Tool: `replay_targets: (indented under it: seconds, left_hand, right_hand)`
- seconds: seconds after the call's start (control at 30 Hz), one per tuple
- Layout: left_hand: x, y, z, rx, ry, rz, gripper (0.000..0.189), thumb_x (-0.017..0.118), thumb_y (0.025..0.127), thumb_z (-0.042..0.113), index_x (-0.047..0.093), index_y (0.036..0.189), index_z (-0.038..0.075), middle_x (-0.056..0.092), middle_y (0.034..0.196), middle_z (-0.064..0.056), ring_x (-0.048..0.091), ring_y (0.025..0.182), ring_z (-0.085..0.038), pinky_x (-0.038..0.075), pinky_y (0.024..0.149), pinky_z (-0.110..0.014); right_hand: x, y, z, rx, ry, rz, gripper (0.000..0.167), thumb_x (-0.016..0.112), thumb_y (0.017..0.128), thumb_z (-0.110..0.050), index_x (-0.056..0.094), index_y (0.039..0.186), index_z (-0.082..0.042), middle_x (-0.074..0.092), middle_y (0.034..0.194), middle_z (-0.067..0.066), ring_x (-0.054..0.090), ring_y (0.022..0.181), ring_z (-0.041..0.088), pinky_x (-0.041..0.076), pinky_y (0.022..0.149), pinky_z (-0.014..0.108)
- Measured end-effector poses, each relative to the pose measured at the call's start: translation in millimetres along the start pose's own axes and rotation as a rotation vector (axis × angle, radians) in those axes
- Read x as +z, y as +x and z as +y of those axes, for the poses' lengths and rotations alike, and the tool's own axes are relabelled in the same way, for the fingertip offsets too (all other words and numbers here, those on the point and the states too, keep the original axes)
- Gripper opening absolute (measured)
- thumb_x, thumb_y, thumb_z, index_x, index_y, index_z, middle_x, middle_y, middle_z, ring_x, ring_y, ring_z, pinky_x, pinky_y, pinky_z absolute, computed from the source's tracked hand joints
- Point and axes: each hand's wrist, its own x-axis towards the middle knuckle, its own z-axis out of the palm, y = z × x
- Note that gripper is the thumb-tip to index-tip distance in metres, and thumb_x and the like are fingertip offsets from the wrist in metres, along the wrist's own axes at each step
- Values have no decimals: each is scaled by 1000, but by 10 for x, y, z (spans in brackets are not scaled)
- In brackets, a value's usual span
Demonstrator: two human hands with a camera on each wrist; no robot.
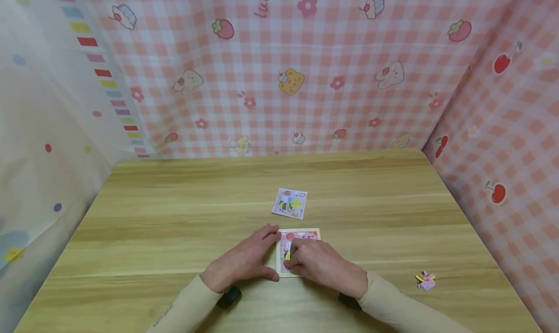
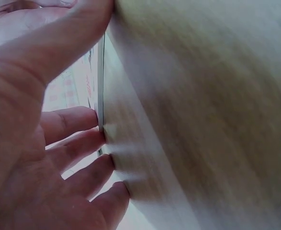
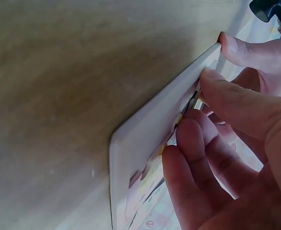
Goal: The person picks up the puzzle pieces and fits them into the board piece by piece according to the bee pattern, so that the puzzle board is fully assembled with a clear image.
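A small jigsaw tray (image 1: 279, 269) with a pale frame and a pink picture lies on the table in front of me. My left hand (image 1: 246, 255) rests along the tray's left edge, fingers at the upper corner and thumb at the lower one. In the left wrist view its fingertips (image 2: 106, 163) touch the table beside the tray edge. My right hand (image 1: 320, 262) is over the tray's right part and pinches a puzzle piece (image 3: 194, 101) between thumb and fingers, low in the tray. Much of the piece and the picture is hidden by that hand.
Beyond the tray lies a square picture card (image 1: 290, 204) with a yellow-and-black bee. A small pile of loose puzzle pieces (image 1: 425, 280) sits to the right on the wooden table (image 1: 174, 202). Checked curtains (image 1: 262, 56) hang behind and at the right.
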Motion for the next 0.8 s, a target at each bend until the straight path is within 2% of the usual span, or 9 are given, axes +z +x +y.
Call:
replay_targets:
  seconds: [0.3,0.63,0.8]
  left_hand:
    - [-11,5,13,-13,-1,-7,92,90,79,39,48,150,-2,39,161,-19,34,150,-36,33,121,-48]
    - [-12,14,8,-22,-10,-13,92,90,80,39,47,151,-2,38,162,-18,30,152,-37,31,122,-49]
    - [-19,14,20,-36,-5,-19,92,89,80,41,47,151,-1,38,162,-17,30,153,-36,30,122,-49]
  right_hand:
    - [-20,22,-13,15,55,-14,11,86,86,-12,85,97,-13,67,89,-8,61,79,-1,51,66,18]
    - [-24,16,17,-31,13,-14,12,85,86,-14,85,98,-14,66,88,-8,59,76,1,50,65,18]
    - [-17,1,1,-8,12,-16,11,84,88,-16,85,98,-16,65,88,-9,58,77,0,48,64,19]
